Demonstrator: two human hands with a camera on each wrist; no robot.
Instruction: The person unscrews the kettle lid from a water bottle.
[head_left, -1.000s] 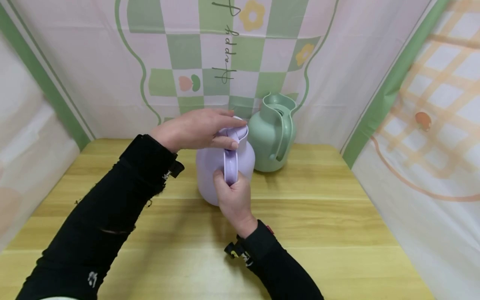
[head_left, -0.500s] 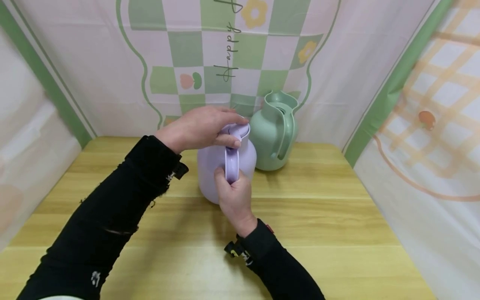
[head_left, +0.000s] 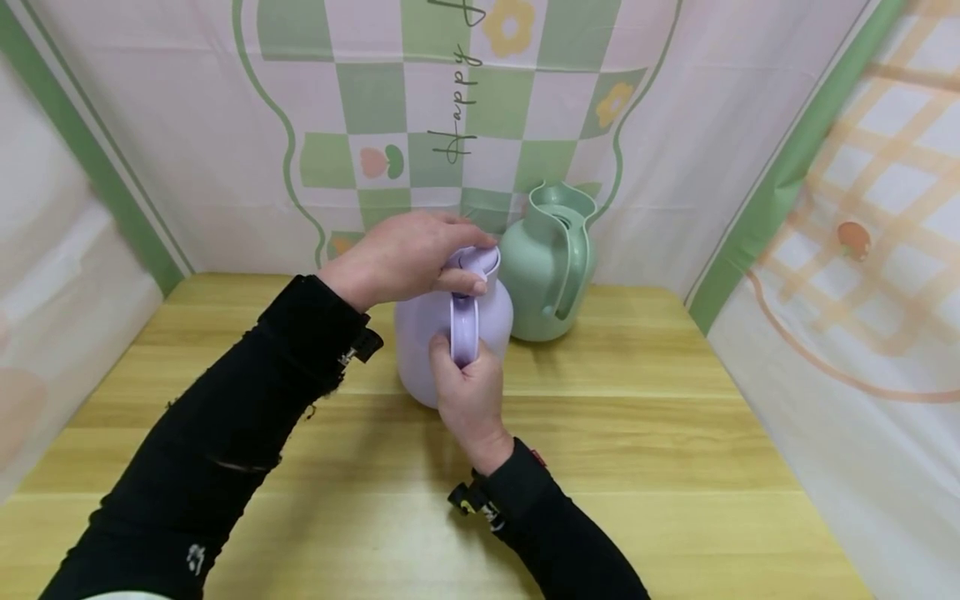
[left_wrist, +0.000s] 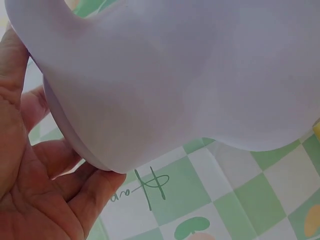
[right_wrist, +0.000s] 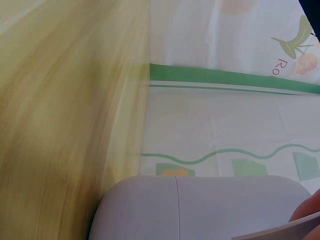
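Note:
A lavender thermos jug (head_left: 420, 333) stands upright on the table in the head view. My right hand (head_left: 472, 396) grips its handle (head_left: 464, 329), the thumb lying along the left side. Over the jug's mouth, my left hand (head_left: 408, 254) holds the lid (head_left: 477, 260), partly covering it. In the left wrist view, bent fingers of the left hand (left_wrist: 55, 185) reach around the jug's top rim (left_wrist: 70, 130). The right wrist view shows the jug's lower body (right_wrist: 145, 210) and a bit of the right hand (right_wrist: 309, 207) at the edge.
A green thermos jug (head_left: 525, 283) stands just behind and to the right of the lavender one, its handle towards me. The wooden table (head_left: 637, 467) meets a patterned cloth backdrop (head_left: 375, 100) at the back, with more cloth on both sides.
The left hand and forearm have shifted slightly to the right over the jug's top. The right hand keeps its grip on the handle, and both jugs stay in place.

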